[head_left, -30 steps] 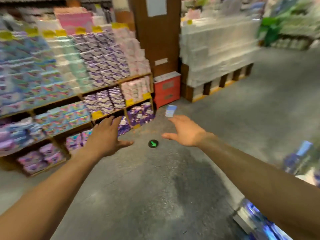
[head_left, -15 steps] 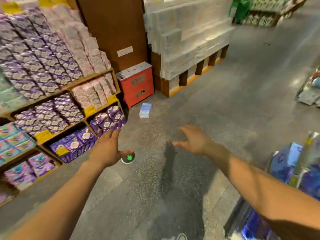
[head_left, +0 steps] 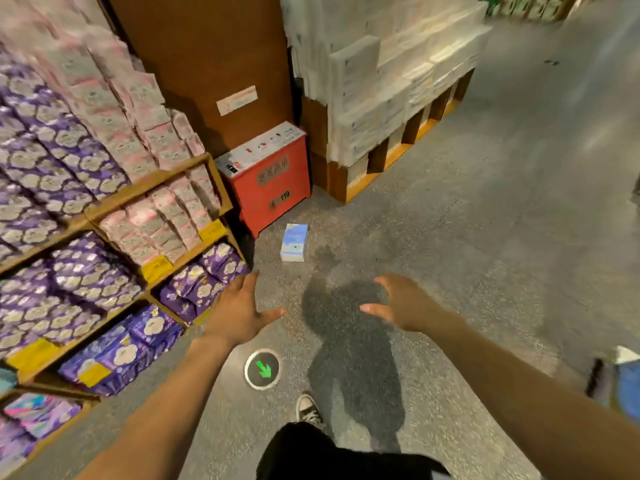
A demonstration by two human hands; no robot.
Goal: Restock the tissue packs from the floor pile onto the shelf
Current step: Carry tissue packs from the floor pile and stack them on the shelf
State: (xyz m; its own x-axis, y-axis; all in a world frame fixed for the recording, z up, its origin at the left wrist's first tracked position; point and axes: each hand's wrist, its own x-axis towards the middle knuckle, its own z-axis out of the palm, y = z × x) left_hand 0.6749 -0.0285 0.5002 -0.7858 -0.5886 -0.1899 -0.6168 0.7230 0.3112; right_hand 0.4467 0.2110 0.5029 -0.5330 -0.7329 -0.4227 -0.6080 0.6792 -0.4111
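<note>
Grey floor (head_left: pixel 485 254): a speckled surface is seen, and a dark shadow (head_left: pixel 349 341) is cast on it below the hands.
Tissue pack (head_left: pixel 295 242): one pale blue-and-white pack is seen lying flat on the floor, just beside the foot of the red box (head_left: pixel 273 188), ahead of both hands and well apart from them.
Left hand (head_left: pixel 239 311): it is held out palm down above the floor, with the fingers straight and close together and the thumb spread wide. Nothing is held or touched by it. It is seen near the lower end of the shelf (head_left: pixel 152 180).
Right hand (head_left: pixel 401 303): it is held out released, with the fingers loosely curved and the thumb pointed toward the left hand. Nothing is gripped or touched.
Shelf: wooden boards are filled with purple packs (head_left: pixel 204 285) and pink packs (head_left: pixel 162 220), and yellow tags are fixed along the front edges.
Red box: it is stood against the brown pillar (head_left: pixel 207 64), between the shelf and the white stack (head_left: pixel 381 91), and "119" is read on its front.
White stack: wrapped white packs are piled on a wooden pallet right of the pillar.
Floor marker (head_left: pixel 262 369): a round disc with a green arrow is set in the floor between the forearms, near the shoe (head_left: pixel 306 408).
Shoe: a dark laced shoe with a white toe is seen below a dark trouser leg.
</note>
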